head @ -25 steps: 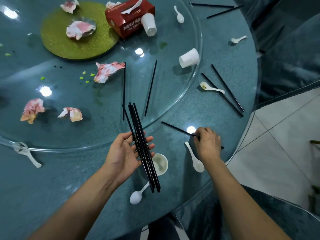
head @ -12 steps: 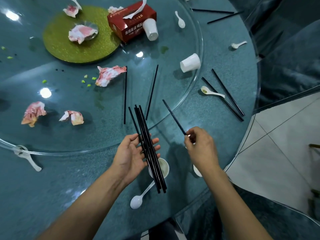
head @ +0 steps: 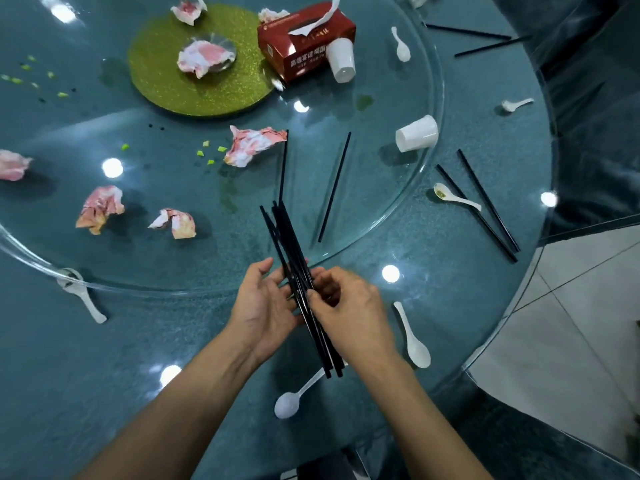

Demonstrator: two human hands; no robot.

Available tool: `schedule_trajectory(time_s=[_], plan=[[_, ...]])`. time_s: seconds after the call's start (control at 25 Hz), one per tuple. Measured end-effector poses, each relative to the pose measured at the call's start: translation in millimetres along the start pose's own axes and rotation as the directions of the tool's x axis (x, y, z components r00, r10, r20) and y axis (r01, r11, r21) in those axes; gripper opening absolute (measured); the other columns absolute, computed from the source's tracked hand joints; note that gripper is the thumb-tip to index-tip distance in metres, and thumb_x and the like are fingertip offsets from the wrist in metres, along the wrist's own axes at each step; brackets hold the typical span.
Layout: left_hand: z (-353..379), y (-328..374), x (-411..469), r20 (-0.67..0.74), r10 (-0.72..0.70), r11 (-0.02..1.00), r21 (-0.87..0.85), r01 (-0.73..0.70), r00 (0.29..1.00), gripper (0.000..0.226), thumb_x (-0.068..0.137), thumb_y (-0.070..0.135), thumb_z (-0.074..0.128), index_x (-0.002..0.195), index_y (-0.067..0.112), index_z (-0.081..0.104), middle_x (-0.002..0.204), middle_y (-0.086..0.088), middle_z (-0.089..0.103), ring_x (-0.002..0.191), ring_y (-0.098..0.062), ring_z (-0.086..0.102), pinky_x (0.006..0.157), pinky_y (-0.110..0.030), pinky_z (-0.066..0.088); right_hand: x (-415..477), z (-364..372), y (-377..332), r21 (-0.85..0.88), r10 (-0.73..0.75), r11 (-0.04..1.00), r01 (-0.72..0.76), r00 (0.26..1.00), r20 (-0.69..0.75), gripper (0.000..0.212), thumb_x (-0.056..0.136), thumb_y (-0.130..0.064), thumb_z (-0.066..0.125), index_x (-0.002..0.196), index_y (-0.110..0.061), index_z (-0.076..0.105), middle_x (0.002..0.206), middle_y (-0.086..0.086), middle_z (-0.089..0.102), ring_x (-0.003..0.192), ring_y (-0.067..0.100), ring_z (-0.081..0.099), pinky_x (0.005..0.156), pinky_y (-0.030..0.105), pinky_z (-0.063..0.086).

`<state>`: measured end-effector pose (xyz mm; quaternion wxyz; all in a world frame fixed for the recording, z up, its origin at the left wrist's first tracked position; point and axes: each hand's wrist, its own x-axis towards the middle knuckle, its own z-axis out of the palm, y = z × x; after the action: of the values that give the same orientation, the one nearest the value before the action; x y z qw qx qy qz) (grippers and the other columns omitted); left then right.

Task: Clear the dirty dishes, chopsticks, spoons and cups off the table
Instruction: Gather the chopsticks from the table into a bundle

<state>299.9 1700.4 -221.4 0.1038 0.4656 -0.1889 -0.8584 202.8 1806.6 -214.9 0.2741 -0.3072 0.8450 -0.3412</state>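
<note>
A bundle of black chopsticks (head: 292, 244) lies across the palm of my left hand (head: 263, 306) above the near table edge. My right hand (head: 349, 310) pinches the bundle from the right, fingers curled on it. Two loose chopsticks (head: 334, 187) lie on the glass turntable (head: 434, 140). Another pair (head: 481, 202) lies at the right beside a dirty white spoon (head: 455, 199). White spoons lie at the near right (head: 414, 337) and below my hands (head: 294, 398). A white cup (head: 417, 133) lies on its side; another cup (head: 341, 60) stands upside down by the tissue box.
A red tissue box (head: 304, 39) and a green mat (head: 201, 60) sit at the back. Crumpled pink napkins (head: 254, 145) and green food bits litter the turntable. More spoons (head: 400, 46) and chopsticks (head: 478, 39) lie far right. The table edge and tiled floor (head: 571, 323) are at right.
My right hand lifted a chopstick off the table, carried it left and joined it to the bundle in my left hand. The small white dish under the bundle is now hidden.
</note>
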Motion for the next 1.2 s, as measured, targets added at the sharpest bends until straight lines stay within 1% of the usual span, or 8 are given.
schedule_trajectory(time_s=[0.16, 0.28, 0.44, 0.6, 0.72, 0.92, 1.08, 1.2], plan=[[-15.1, 8.3, -2.1, -0.044, -0.001, 0.999, -0.053, -0.001, 0.999, 0.058, 0.101, 0.048, 0.031, 0.131, 0.007, 0.059, 0.123, -0.019, 0.070, 0.096, -0.029, 0.071, 0.085, -0.047, 0.053, 12.3, 1.6, -1.8, 0.001, 0.020, 1.000, -0.020, 0.999, -0.043, 0.009, 0.091, -0.035, 0.067, 0.089, -0.027, 0.065, 0.085, -0.011, 0.066, 0.078, 0.006, 0.064, 0.076, 0.037, 0.056], [-24.7, 15.1, -6.1, -0.084, -0.001, 0.997, -0.082, -0.005, 0.996, 0.061, 0.102, 0.050, 0.031, 0.133, 0.005, 0.059, 0.126, -0.021, 0.069, 0.108, -0.035, 0.067, 0.096, -0.053, 0.051, 39.8, 1.4, -1.6, -0.051, 0.055, 0.997, -0.059, 0.995, -0.089, 0.010, 0.094, -0.036, 0.065, 0.096, -0.026, 0.064, 0.092, -0.009, 0.064, 0.087, 0.011, 0.063, 0.084, 0.039, 0.055], [-38.3, 26.2, -10.7, -0.107, 0.014, 0.995, -0.093, -0.024, 0.994, 0.063, 0.103, 0.053, 0.032, 0.133, 0.005, 0.060, 0.126, -0.021, 0.069, 0.116, -0.037, 0.063, 0.101, -0.055, 0.049, 89.2, 19.3, -9.6, -0.248, 0.073, 0.964, -0.097, 0.992, -0.102, 0.057, 0.091, -0.053, 0.063, 0.136, -0.019, 0.050, 0.129, 0.007, 0.056, 0.123, 0.029, 0.049, 0.107, 0.045, 0.040], [-53.8, 35.2, -13.0, -0.131, 0.030, 0.991, -0.123, -0.046, 0.991, 0.063, 0.102, 0.053, 0.033, 0.134, 0.004, 0.060, 0.126, -0.021, 0.069, 0.114, -0.037, 0.064, 0.103, -0.056, 0.047, 124.2, 50.0, -25.3, -0.381, 0.099, 0.913, -0.148, 0.984, -0.146, 0.101, 0.081, -0.073, 0.062, 0.153, -0.012, 0.028, 0.142, 0.017, 0.046, 0.132, 0.036, 0.042, 0.109, 0.047, 0.033], [-59.3, 38.9, -14.0, -0.138, 0.040, 0.990, -0.127, -0.058, 0.990, 0.061, 0.102, 0.051, 0.034, 0.133, 0.005, 0.060, 0.126, -0.021, 0.069, 0.116, -0.037, 0.062, 0.103, -0.055, 0.047, 137.7, 68.3, -27.5, -0.481, 0.113, 0.859, -0.176, 0.981, -0.157, 0.115, 0.075, -0.080, 0.061, 0.158, -0.012, 0.019, 0.145, 0.018, 0.042, 0.132, 0.036, 0.041, 0.107, 0.048, 0.032], [-65.4, 45.3, -14.2, -0.136, 0.045, 0.991, -0.116, -0.061, 0.990, 0.058, 0.102, 0.049, 0.035, 0.132, 0.006, 0.062, 0.127, -0.020, 0.069, 0.121, -0.037, 0.061, 0.102, -0.054, 0.048, 151.5, 75.0, -30.4, -0.530, 0.105, 0.823, -0.203, 0.972, -0.210, 0.092, 0.090, -0.055, 0.065, 0.155, -0.008, 0.020, 0.144, 0.018, 0.042, 0.129, 0.035, 0.043, 0.105, 0.047, 0.035], [-66.0, 44.6, -10.6, -0.135, 0.028, 0.992, -0.120, -0.044, 0.990, 0.058, 0.102, 0.048, 0.036, 0.134, 0.006, 0.060, 0.126, -0.020, 0.069, 0.120, -0.037, 0.062, 0.103, -0.054, 0.048, 152.7, 72.2, -20.9, -0.491, 0.126, 0.838, -0.237, 0.960, -0.249, 0.049, 0.099, -0.032, 0.061, 0.137, -0.007, 0.045, 0.134, 0.015, 0.055, 0.125, 0.033, 0.051, 0.102, 0.045, 0.039], [-64.1, 43.7, -7.4, -0.132, 0.021, 0.992, -0.117, -0.037, 0.991, 0.058, 0.101, 0.047, 0.036, 0.134, 0.006, 0.059, 0.126, -0.020, 0.069, 0.118, -0.037, 0.063, 0.101, -0.054, 0.048, 153.5, 68.5, -15.6, -0.452, 0.157, 0.853, -0.260, 0.955, -0.254, 0.033, 0.099, -0.022, 0.059, 0.128, -0.008, 0.052, 0.128, 0.014, 0.061, 0.120, 0.033, 0.057, 0.100, 0.047, 0.042]])
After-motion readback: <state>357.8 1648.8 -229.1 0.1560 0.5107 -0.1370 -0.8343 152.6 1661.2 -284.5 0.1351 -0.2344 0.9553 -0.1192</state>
